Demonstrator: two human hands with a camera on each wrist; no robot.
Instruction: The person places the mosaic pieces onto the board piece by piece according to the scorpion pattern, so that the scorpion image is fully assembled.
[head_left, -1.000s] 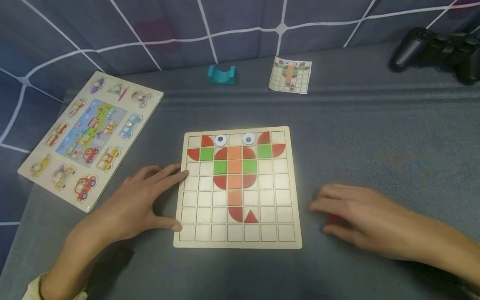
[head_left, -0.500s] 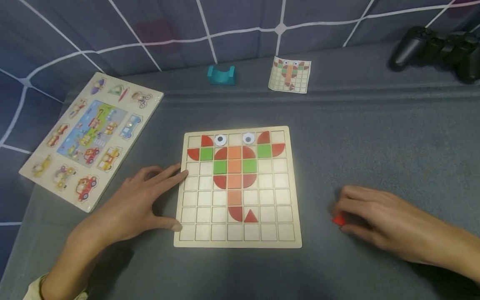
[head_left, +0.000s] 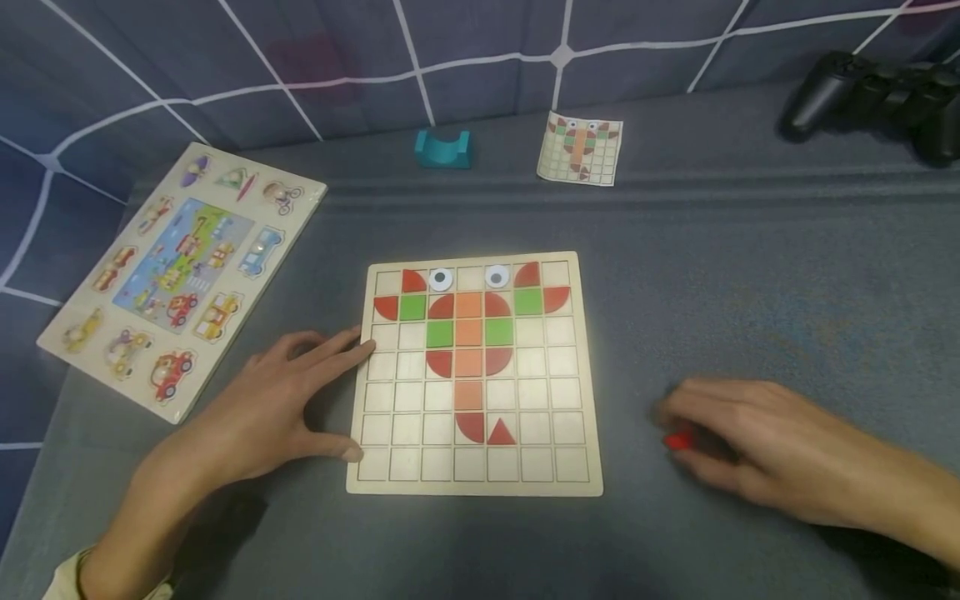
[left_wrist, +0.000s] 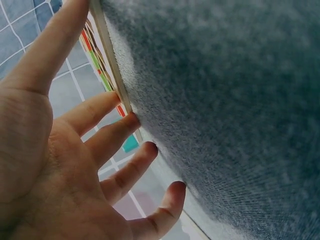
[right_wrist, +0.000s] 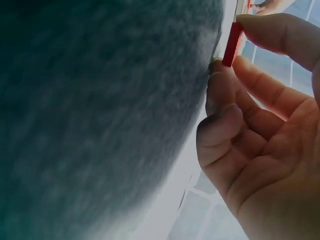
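A square wooden grid board (head_left: 471, 465) lies on the grey cloth. Red, green and orange flat pieces fill some of its cells, with two googly-eye discs (head_left: 441, 279) in the top row. My left hand (head_left: 258, 408) touches the board's left edge, its thumb and fingers spread, as the left wrist view also shows. To the right of the board, my right hand (head_left: 780, 450) pinches a small red puzzle piece (head_left: 679, 439) between thumb and fingers. From the right wrist the red piece (right_wrist: 232, 45) is seen edge-on; its outline is partly hidden. A red triangle piece (head_left: 501, 432) sits in the board's lower part.
At the left lies a picture puzzle board (head_left: 247, 283) with vehicles. Behind the grid board are a teal curved holder (head_left: 443, 152) and a pattern card (head_left: 558, 162) printed with a similar figure. A black game controller (head_left: 832, 92) rests at the back right.
From a second ago, my right hand has moved a little right, away from the board, with the red puzzle piece; over the last half second its fingers shift around it. The left hand stays put.
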